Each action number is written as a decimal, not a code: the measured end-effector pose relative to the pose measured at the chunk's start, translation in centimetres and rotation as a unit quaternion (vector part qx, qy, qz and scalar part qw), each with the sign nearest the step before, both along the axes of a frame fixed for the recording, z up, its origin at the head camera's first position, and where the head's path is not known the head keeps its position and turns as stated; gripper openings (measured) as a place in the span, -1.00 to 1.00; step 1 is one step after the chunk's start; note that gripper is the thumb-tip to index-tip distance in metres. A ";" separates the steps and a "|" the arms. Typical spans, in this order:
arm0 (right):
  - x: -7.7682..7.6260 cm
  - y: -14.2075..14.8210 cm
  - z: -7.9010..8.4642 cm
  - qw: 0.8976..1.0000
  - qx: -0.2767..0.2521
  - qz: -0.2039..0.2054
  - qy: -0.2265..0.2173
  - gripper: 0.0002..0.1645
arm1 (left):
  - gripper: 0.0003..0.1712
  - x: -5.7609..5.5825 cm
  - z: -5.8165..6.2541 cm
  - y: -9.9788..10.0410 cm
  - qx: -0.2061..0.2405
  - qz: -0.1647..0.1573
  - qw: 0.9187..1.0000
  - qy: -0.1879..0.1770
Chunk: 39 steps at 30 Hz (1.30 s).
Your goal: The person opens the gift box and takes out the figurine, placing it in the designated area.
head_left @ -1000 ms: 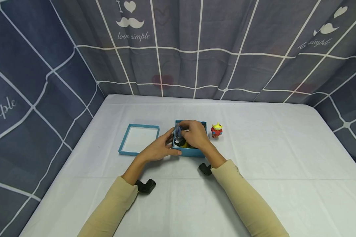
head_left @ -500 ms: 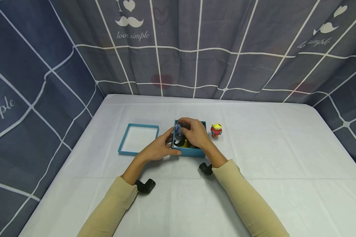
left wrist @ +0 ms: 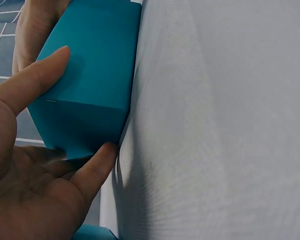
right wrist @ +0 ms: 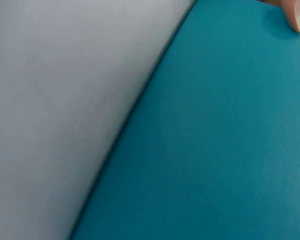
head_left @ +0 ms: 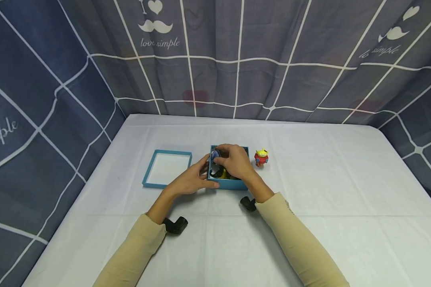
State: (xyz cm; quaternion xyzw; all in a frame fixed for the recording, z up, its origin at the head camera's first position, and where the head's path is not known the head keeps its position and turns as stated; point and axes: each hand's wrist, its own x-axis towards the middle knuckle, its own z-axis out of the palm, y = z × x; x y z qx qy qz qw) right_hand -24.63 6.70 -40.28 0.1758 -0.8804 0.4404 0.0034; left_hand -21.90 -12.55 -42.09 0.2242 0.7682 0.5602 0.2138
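Note:
A teal box (head_left: 231, 184) stands uncovered on the white table. My left hand (head_left: 191, 180) grips its near left corner, with the thumb (left wrist: 55, 67) flat on the front wall and the other fingers along the left side. Reaching over the box, my right hand (head_left: 236, 161) has thumb and fingers curled at a small blue-purple figure (head_left: 215, 154) inside; the fingertips are partly hidden. Yellow and black pieces (head_left: 220, 172) lie in the near part of the box. The right wrist view holds only the box wall (right wrist: 200, 140), cloth and my left thumb tip (right wrist: 296, 15).
A teal-rimmed lid (head_left: 149, 169) lies inner side up left of the box, partly behind my left hand. A toy figure with a yellow-green head and red body (head_left: 261, 158) stands just right of the box. Dark gridded curtains (head_left: 215, 83) surround the table.
My right hand has shifted slightly inside the box, its thumb moving over the blue-purple figure, which is now more covered. My left hand keeps its place on the corner.

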 end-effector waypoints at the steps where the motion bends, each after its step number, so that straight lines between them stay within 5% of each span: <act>1: 0.0 0.0 0.0 1.000 -0.002 -0.004 0.000 -0.55 | 0.22 0.0 0.1 0.0 0.000 0.000 1.000 -0.001; 16: -0.2 0.1 -0.2 0.988 -0.152 0.013 -0.002 -0.61 | 0.24 0.2 0.1 -0.3 -0.032 0.022 0.999 -0.002; 25: -0.1 0.4 -0.1 0.982 -0.184 0.038 -0.015 -0.60 | 0.24 0.1 0.2 0.0 -0.035 0.023 0.999 -0.006; 33: -0.1 0.8 -0.1 0.961 -0.273 0.029 -0.032 -0.60 | 0.23 0.0 0.2 0.2 -0.027 0.023 0.999 -0.003; 39: -0.1 0.9 -0.1 0.955 -0.292 0.031 -0.042 -0.58 | 0.23 0.0 0.1 0.1 -0.011 0.012 1.000 -0.002</act>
